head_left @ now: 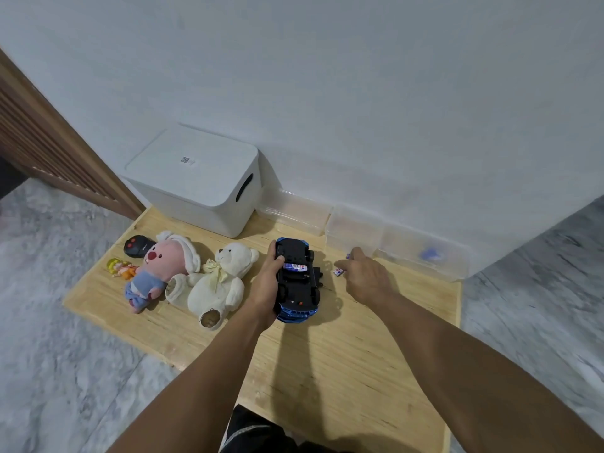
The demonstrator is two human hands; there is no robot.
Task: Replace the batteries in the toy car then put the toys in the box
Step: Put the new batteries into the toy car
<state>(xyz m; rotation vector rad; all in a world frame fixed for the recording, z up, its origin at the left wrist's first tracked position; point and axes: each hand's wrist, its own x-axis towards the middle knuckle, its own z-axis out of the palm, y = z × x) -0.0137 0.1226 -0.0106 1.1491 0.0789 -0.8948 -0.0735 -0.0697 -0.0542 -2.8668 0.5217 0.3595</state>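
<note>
At frame centre my left hand grips the upturned toy car, one battery seated inside. My right hand pinches a second battery beside it. The white box sits closed, upper left of the bench.

— Anything here you can actually read?

— Hardly. The lid of the white box carries a small square code label, a dark pixel pattern with a line of print beside it, too small to make out.

— And the battery in the upturned toy car?

— Its wrapper is blue, white and red with print on it, but the letters are blurred. No word or number is legible.
</note>
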